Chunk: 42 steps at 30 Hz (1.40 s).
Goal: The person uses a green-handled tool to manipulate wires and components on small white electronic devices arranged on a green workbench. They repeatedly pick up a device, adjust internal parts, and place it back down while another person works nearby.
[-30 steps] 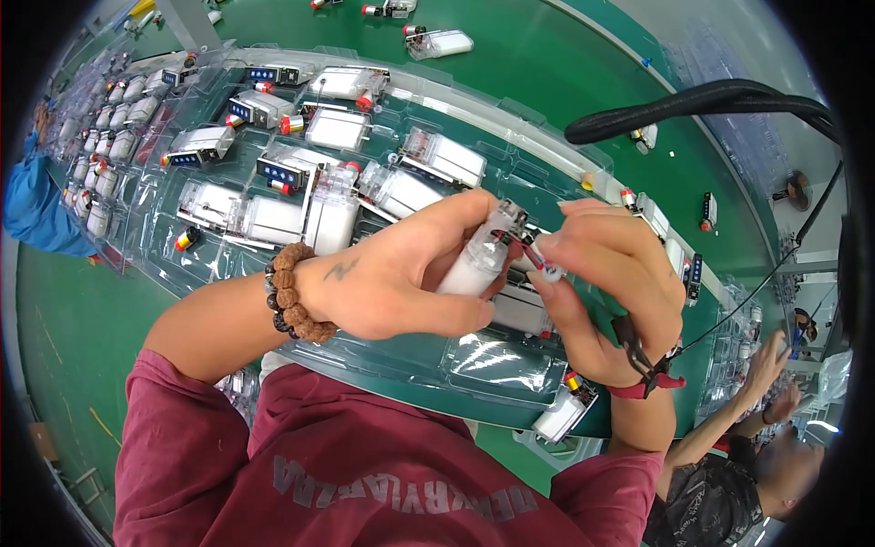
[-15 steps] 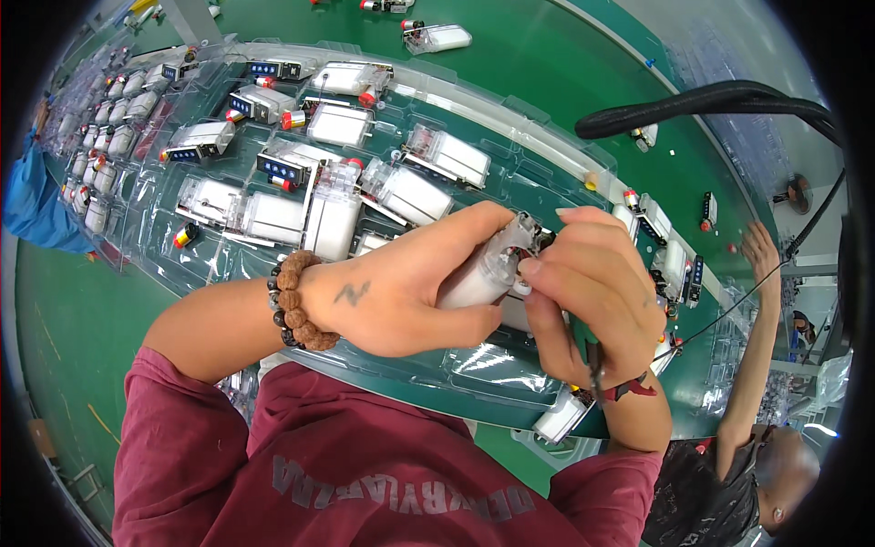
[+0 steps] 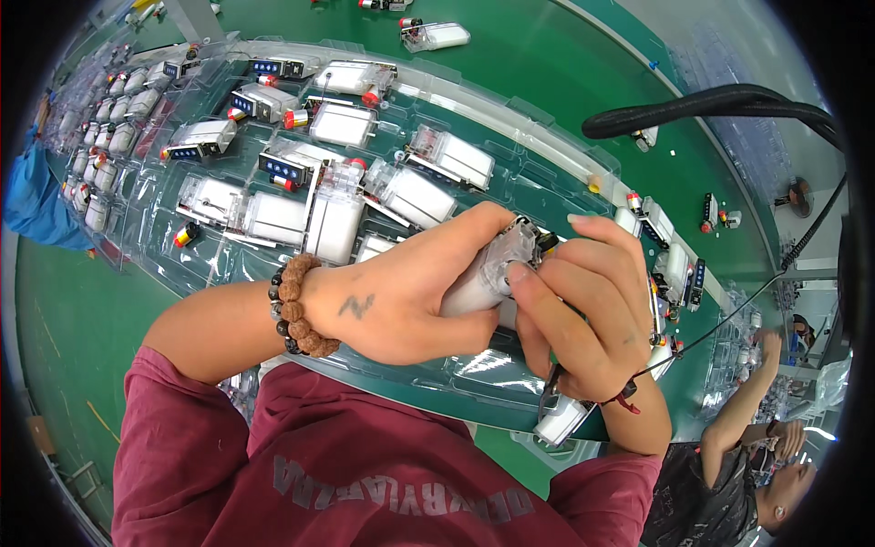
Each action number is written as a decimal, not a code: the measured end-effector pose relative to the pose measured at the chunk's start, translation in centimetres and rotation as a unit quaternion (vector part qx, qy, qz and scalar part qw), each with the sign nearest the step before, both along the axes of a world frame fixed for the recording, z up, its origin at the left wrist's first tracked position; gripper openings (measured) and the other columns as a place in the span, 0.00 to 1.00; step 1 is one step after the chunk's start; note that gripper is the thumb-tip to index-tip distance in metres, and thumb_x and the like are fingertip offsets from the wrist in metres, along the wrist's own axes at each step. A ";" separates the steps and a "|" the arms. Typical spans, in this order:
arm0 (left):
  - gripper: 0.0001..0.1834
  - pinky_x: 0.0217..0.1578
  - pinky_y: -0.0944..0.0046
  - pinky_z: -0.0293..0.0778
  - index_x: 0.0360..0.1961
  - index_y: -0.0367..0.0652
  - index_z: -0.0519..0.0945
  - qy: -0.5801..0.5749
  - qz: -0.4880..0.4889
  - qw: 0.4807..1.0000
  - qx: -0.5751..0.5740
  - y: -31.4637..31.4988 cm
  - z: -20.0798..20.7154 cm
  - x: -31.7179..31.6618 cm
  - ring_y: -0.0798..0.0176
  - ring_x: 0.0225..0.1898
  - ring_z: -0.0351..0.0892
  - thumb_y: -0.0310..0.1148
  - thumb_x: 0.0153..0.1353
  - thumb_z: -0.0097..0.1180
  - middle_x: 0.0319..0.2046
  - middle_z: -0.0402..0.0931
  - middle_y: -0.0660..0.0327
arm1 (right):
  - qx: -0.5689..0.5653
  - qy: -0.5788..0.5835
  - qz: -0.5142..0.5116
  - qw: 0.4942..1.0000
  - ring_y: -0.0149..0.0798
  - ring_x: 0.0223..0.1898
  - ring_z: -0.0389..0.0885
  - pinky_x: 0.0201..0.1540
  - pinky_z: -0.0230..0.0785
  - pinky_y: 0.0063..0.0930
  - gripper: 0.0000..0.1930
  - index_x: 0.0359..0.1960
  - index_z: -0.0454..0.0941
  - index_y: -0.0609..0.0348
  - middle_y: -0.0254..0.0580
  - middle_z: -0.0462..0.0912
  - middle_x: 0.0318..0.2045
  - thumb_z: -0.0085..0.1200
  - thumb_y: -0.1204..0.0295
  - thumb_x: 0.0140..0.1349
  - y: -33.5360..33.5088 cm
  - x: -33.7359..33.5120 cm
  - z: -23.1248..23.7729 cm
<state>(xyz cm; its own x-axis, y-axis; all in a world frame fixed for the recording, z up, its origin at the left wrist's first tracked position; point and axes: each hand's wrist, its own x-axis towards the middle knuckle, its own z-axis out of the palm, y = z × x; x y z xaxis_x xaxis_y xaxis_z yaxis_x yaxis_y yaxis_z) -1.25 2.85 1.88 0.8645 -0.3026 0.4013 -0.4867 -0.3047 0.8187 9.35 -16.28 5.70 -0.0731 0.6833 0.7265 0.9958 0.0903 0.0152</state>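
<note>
Wrapped in my left hand (image 3: 401, 296) is a small device (image 3: 474, 284) with a white body and a clear plastic end. That end, with small dark parts in it, points up and to the right. My right hand (image 3: 588, 305) is curled at the clear end, and a fingertip touches it. A slim dark tool (image 3: 550, 385) sticks out below my right palm; the rest of it is hidden by the fingers. Similar white devices (image 3: 337, 228) lie on clear plastic trays just beyond my left hand.
A thick black cable (image 3: 693, 105) hangs over the right side. More devices (image 3: 672, 264) with red-capped cylinders lie beyond my right hand. Another white piece (image 3: 561, 421) lies at the near table edge. At the lower right a co-worker's arm (image 3: 743, 397) is bent.
My right fingers have shifted, the thumb moving down from the device and the tool's green handle turning out of sight. The co-worker's raised arm has come down toward the body.
</note>
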 end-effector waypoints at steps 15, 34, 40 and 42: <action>0.32 0.35 0.65 0.69 0.62 0.33 0.61 0.106 0.002 0.992 -0.068 -0.1 0.6 0.4 0.67 0.35 0.68 0.21 0.53 0.51 0.40 0.69 0.58 | -0.021 0.037 0.038 0.998 0.41 0.34 0.79 0.45 0.76 0.47 0.20 0.37 0.85 0.63 0.39 0.79 0.32 0.62 0.72 0.37 0.3 0.4 -0.7; 0.25 0.34 0.56 0.68 0.51 0.32 0.65 0.114 0.113 0.986 -0.040 -1.0 -0.3 0.8 0.53 0.31 0.70 0.23 0.49 0.52 0.32 0.70 0.52 | -0.029 0.174 0.050 0.983 0.42 0.33 0.79 0.47 0.75 0.48 0.21 0.40 0.83 0.65 0.41 0.77 0.32 0.65 0.81 0.37 0.8 0.2 -2.3; 0.30 0.35 0.54 0.68 0.54 0.31 0.62 0.011 0.122 0.993 -0.003 -0.9 -0.8 0.8 0.48 0.32 0.70 0.23 0.46 0.54 0.34 0.69 0.49 | 0.017 0.145 0.041 0.988 0.42 0.32 0.80 0.46 0.77 0.48 0.24 0.40 0.83 0.65 0.42 0.77 0.31 0.66 0.79 0.33 0.9 0.1 -2.6; 0.31 0.35 0.54 0.68 0.55 0.31 0.61 0.011 0.126 0.992 0.009 -0.8 -0.9 0.7 0.48 0.33 0.69 0.23 0.46 0.54 0.35 0.69 0.49 | 0.016 0.139 0.038 0.989 0.42 0.32 0.80 0.46 0.77 0.48 0.24 0.40 0.83 0.65 0.42 0.77 0.30 0.66 0.79 0.33 0.9 0.0 -2.5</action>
<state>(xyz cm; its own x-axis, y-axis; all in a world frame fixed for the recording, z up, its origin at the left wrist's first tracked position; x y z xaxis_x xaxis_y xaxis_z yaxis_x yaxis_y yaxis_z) -0.53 2.04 0.96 0.9223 -0.0832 0.3773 -0.3750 -0.4279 0.8224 9.33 -15.42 3.18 0.0830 0.6602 0.7465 0.9522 0.1684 -0.2548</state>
